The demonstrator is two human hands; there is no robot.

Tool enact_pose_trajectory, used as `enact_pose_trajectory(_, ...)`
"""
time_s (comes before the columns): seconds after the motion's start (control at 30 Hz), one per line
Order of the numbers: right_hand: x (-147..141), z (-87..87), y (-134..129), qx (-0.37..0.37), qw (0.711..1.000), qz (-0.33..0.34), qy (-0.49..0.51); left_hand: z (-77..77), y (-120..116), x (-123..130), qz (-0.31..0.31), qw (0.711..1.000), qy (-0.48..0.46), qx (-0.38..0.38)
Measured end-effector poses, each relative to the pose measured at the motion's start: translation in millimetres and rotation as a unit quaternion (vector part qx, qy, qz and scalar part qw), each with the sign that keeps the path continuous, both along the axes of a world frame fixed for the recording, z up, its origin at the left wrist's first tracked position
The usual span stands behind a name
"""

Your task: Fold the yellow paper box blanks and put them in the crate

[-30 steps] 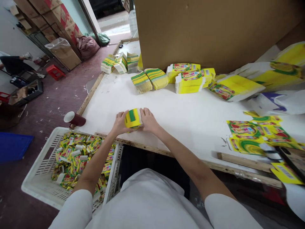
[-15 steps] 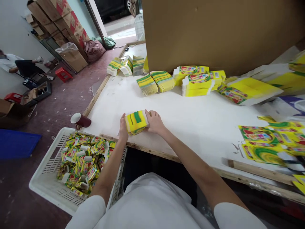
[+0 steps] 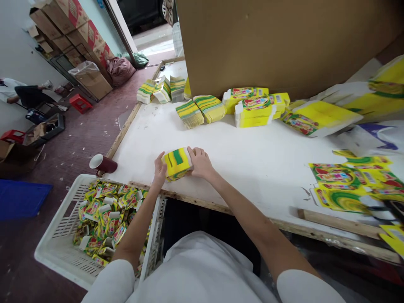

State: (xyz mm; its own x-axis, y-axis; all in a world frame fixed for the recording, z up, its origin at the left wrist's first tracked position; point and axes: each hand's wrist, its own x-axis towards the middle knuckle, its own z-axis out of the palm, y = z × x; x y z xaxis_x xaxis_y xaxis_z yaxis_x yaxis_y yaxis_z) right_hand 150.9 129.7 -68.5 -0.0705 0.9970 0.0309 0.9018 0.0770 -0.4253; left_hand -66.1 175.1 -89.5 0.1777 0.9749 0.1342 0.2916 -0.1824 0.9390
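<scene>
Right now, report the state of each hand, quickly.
Left hand: closed against the left end of a block of yellow-and-green printed cardboard, holding it together with the other hand.
Right hand: closed on the block's right end.

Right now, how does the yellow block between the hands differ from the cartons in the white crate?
Place: the yellow block is between the left hand and right hand over the table; the cartons lie in the white crate.
Arrangement: the block is a single compact shape; the cartons are many and jumbled.
Print: the block's upper face is mostly yellow with a green patch; the cartons show busier, red-marked print.
Both share yellow and green colouring.
</scene>
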Motion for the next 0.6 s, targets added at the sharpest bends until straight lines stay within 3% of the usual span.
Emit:
enact_pose_trajectory(0.1, -0.6, 1.3, 0.0, -0.001, 1.0, 0.0, -0.003, 13.8, 8.5, -12.5, -0.09, 0.976, 0.18, 0.078)
enact_pose_trajectory(0.23, -0.6, 1.7, 0.6, -0.001, 1.0, -0.001, -0.002, 40.3, 14.7, -7.7, -0.167, 0.897, 0.391, 0.123)
enact_pose_trajectory(0.4, 0.2, -0.6, 2.0, 0.001, 1.0, 0.004, 0.007, 57.3, 11.2, 22.3, -0.144, 0.828, 0.511, 0.18)
enact_pose_trajectory(0.6, 2.7, 1.3, 4.2, 0.01, 0.999, 0.015, 0.033, 51.8, 6.7, 35.7, -0.1, 0.828, 0.53, 0.153)
